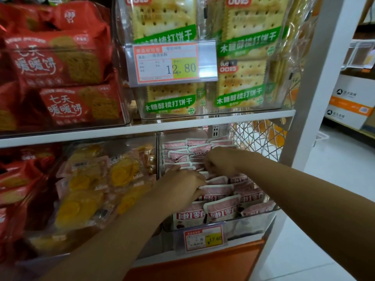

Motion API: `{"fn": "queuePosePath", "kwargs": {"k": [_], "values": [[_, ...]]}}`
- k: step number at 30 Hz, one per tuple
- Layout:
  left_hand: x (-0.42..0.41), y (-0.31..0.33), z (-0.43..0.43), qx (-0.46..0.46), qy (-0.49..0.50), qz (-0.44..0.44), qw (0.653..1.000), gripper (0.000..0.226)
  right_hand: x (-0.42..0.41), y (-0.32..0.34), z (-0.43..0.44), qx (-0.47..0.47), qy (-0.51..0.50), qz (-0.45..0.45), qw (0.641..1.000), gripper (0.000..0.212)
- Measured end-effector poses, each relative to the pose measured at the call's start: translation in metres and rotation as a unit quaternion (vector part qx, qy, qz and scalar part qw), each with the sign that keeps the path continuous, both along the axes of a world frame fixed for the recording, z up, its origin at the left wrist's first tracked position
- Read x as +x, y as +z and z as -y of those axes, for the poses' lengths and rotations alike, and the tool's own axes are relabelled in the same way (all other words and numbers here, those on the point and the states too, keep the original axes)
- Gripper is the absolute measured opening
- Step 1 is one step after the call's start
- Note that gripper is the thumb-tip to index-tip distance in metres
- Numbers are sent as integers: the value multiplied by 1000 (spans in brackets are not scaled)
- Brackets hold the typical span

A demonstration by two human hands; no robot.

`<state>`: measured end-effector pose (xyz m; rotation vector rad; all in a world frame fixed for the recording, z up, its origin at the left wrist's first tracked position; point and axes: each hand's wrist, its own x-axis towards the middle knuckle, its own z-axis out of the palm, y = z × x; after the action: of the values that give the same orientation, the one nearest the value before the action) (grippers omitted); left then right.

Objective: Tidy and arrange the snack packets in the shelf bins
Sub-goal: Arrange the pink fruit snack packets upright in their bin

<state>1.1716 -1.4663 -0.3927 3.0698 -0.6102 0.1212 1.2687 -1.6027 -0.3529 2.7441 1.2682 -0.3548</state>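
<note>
On the lower shelf (243, 241), yellow packets (81, 201) lie toward its left. In the clear bin (255, 222) at its right end stand the pink packets (222, 207). The left hand (182, 184) curls its fingers (197, 192) round one packet's top. The right hand (220, 161) is just beside it, fingers curled over the rows; whether they pinch anything I cannot tell.

Bare left grip (181, 185), bare right grip (218, 161)
</note>
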Motion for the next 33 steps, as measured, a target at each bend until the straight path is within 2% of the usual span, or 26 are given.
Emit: {"fn": "queuePosePath", "kwargs": {"k": [3,6,11,14,18,21,26,30,33], "values": [[3,-5,-1,-5,-6,11,1000,30,-4,0,5,43,28,32,998,11],[7,-8,-3,-10,-10,14,1000,27,-6,0,6,77,48,44,995,14],[8,-9,-3,-23,-18,23,999,28,-3,-2,7,90,64,25,994,14],[6,-7,-2,-46,-19,-6,999,25,-4,-10,2,85,66,21,994,20],[8,-9,-4,-55,-17,-15,998,28,0,-5,9,132,25,-45,990,17],[9,-10,-3,-59,-13,-16,998,28,4,2,21,124,-17,-74,989,19],[6,-8,-3,-64,-22,-9,998,27,2,0,20,83,-28,-35,996,23],[4,-9,-4,-54,-34,11,998,27,0,-9,22,120,-31,12,992,19],[5,-9,-3,-48,-35,20,998,28,0,-15,25,150,-24,-9,988,15]]}}
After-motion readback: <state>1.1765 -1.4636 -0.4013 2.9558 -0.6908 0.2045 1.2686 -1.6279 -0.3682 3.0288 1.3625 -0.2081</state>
